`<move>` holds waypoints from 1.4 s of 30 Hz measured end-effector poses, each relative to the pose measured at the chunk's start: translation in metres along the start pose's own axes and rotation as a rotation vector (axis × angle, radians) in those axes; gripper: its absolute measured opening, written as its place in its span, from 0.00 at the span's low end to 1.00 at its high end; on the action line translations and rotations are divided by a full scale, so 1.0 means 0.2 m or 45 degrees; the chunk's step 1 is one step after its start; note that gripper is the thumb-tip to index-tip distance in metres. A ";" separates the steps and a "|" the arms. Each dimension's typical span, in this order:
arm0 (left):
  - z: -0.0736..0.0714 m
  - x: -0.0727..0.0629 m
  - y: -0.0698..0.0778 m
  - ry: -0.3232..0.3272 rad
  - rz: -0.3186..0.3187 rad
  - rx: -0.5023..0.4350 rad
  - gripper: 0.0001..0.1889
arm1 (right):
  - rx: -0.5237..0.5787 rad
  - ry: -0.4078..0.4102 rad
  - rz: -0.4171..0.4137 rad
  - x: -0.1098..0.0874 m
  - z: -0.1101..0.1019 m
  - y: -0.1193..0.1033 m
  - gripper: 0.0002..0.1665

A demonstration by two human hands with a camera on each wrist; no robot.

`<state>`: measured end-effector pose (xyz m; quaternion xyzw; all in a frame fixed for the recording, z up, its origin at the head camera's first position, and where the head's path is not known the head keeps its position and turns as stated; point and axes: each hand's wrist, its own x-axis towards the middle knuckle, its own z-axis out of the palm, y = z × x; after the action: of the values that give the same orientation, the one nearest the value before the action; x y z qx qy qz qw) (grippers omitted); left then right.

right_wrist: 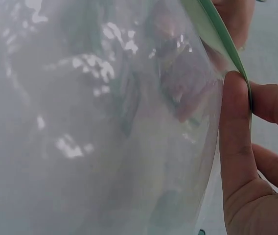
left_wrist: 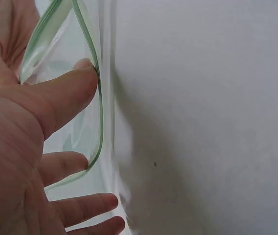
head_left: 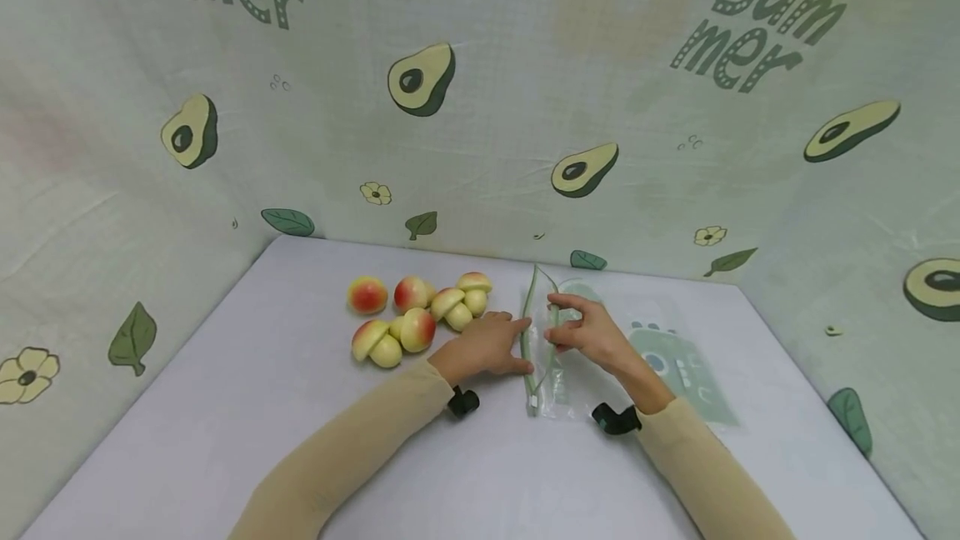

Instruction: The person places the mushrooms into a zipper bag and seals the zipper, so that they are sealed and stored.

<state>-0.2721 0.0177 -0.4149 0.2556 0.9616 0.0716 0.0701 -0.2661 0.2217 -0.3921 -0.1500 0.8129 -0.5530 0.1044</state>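
A clear zip bag with a green printed creature lies flat, its green-edged mouth standing apart toward the left. My right hand pinches the right edge of that mouth; in the right wrist view the thumb and index finger lie on either side of the green zip strip. At the opposite edge is my left hand, its fingers spread and fairly straight. The left thumb and one finger touch the green rim in the left wrist view, without curling round it.
Left of the bag lie several yellow-and-red rounded pieces, some mushroom-shaped, such as the near one, and a round one at the far left. They rest on a white tabletop. Printed cloth hangs behind and at both sides.
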 end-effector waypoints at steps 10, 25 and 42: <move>-0.01 -0.03 0.00 0.069 0.050 -0.106 0.42 | 0.037 -0.054 0.012 -0.05 0.02 -0.10 0.38; -0.03 -0.12 0.00 0.190 0.155 -0.151 0.39 | 0.015 -0.039 0.006 0.03 0.01 0.06 0.40; -0.17 -0.23 -0.20 0.456 0.214 -0.154 0.34 | 0.017 -0.029 0.010 0.02 0.02 0.06 0.41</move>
<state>-0.2585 -0.0429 -0.3842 0.3134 0.9279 0.1792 -0.0930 -0.2701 0.2203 -0.4043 -0.1524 0.8086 -0.5562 0.1169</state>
